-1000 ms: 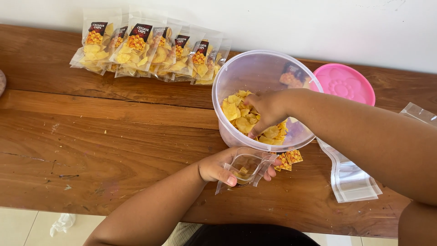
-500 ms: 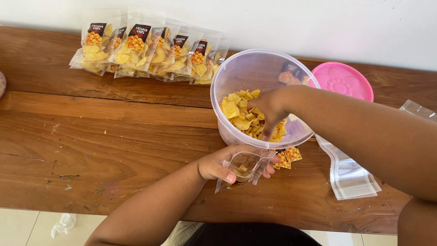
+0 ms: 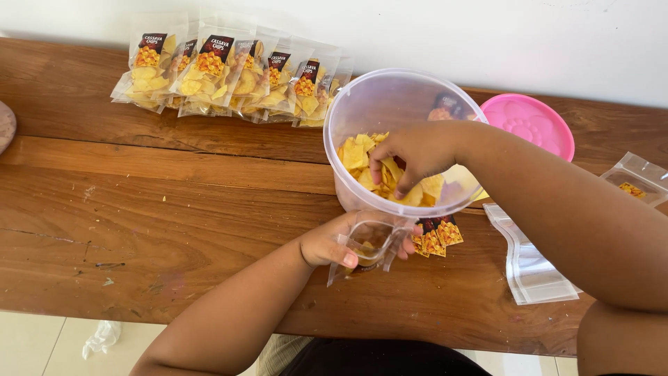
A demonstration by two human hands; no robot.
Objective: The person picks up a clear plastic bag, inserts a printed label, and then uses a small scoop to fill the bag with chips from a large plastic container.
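Observation:
A large clear plastic tub (image 3: 390, 104) stands on the wooden table (image 3: 160, 209), partly filled with yellow chips (image 3: 355, 153). My right hand (image 3: 410, 150) reaches down inside the tub, fingers curled around several chips. My left hand (image 3: 341, 240) sits just in front of the tub, holding a small clear pouch (image 3: 369, 244) open at its mouth. A few chips show inside the pouch.
A row of several filled chip pouches (image 3: 229, 73) lies at the back left. The tub's pink lid (image 3: 532, 125) rests behind the right arm. Empty clear pouches (image 3: 532, 268) lie at the right, another pouch (image 3: 637, 181) at the far right edge.
My right hand has shifted a little inside the tub and closed on chips. My left hand keeps the pouch in the same spot.

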